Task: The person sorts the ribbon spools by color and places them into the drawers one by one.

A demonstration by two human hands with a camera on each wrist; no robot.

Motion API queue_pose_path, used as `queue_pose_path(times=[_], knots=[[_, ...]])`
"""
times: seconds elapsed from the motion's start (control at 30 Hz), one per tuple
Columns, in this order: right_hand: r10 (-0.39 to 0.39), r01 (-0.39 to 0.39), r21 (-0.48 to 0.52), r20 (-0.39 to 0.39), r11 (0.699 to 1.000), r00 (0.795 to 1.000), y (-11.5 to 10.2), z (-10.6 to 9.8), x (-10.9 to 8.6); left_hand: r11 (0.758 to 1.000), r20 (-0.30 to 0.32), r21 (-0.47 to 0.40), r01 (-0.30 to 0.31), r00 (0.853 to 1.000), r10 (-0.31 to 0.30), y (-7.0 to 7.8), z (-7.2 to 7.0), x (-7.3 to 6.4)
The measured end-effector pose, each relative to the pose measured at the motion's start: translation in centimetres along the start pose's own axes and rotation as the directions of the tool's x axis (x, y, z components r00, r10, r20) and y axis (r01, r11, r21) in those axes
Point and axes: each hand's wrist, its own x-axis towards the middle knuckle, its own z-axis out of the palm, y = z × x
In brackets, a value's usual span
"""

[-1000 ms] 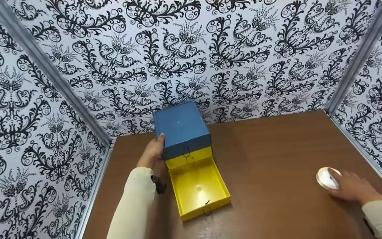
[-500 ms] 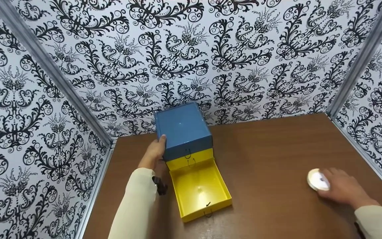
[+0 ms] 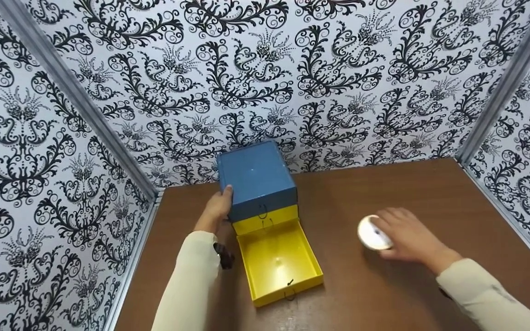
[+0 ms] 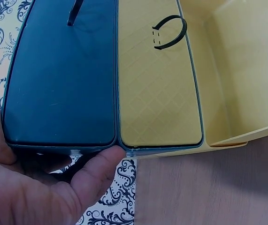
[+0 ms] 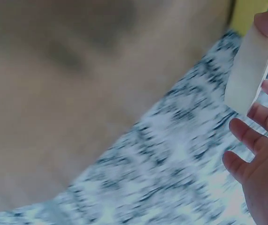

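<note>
A small drawer unit [image 3: 256,172] stands against the back wall, with a blue top and blue upper drawer [image 4: 61,79]. Below is a yellow closed drawer [image 4: 157,93]; the lowest yellow drawer [image 3: 279,264] is pulled out, its inside bare. Each front has a dark loop pull. My left hand [image 3: 216,207] grips the unit's left side, thumb at the upper edge. To the right of the drawer, my right hand [image 3: 405,234] pinches a flat round white disc [image 3: 371,233] with a dark spot at its centre. Its pale side [image 5: 248,70] shows between thumb and fingers in the right wrist view.
Everything stands on a brown wooden table [image 3: 380,188]. Black-and-white patterned walls [image 3: 265,69] enclose it at the back and both sides, joined by grey metal posts [image 3: 499,87]. The open drawer juts toward the table's front.
My right hand has carried the white disc leftward across the table and up a little, toward the open drawer. The left hand keeps its hold on the unit.
</note>
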Motion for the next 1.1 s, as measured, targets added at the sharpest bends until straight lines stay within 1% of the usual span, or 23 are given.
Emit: queue_pose_path(times=[0.07,0.13,0.27,0.33,0.5,0.67,0.73,0.83,0.93,1.0,1.1], knots=[[-0.040,0.040,-0.003,0.029,0.999,0.999,-1.1,-0.2,1.6,1.000,0.003,0.002,0.001,1.000,-0.001,0.0,0.0,0.1],[-0.078,0.078,-0.001,0.054,0.997,0.995,-2.1,-0.2,3.0,1.000,-0.005,0.025,-0.007,1.000,0.007,-0.1,0.0,0.1],[-0.166,0.168,-0.012,0.100,0.986,0.981,-4.3,-0.1,5.4,0.998,-0.026,0.061,-0.023,0.999,0.025,-0.2,0.1,0.2],[-0.210,0.215,-0.026,0.121,0.976,0.970,-5.4,0.0,6.4,0.998,-0.031,0.060,-0.026,0.999,0.028,-0.2,0.2,0.3],[-0.310,0.321,-0.050,0.154,0.946,0.938,-7.8,0.2,8.9,0.999,-0.017,0.049,-0.016,1.000,0.017,0.0,0.1,0.2],[-0.388,0.402,-0.068,0.165,0.913,0.907,-10.1,0.7,11.3,0.996,-0.037,0.080,-0.034,0.999,0.037,0.1,0.1,0.2],[-0.417,0.434,-0.083,0.166,0.897,0.894,-10.9,0.9,12.1,0.997,-0.036,0.075,-0.034,0.999,0.037,0.1,0.1,0.2],[-0.446,0.466,-0.099,0.176,0.879,0.878,-12.0,1.1,13.3,0.998,-0.029,0.060,-0.032,0.999,0.034,0.0,0.1,0.2],[-0.455,0.480,-0.110,0.197,0.870,0.869,-13.0,1.7,14.2,0.998,-0.031,0.048,-0.034,0.999,0.036,0.0,0.2,0.2],[-0.452,0.482,-0.109,0.220,0.869,0.864,-13.6,2.5,14.7,0.998,-0.034,0.045,-0.037,0.999,0.038,0.0,0.2,0.2],[-0.442,0.480,-0.109,0.257,0.870,0.859,-14.1,4.1,15.0,0.999,-0.028,0.036,-0.031,0.999,0.032,0.0,0.2,0.2]])
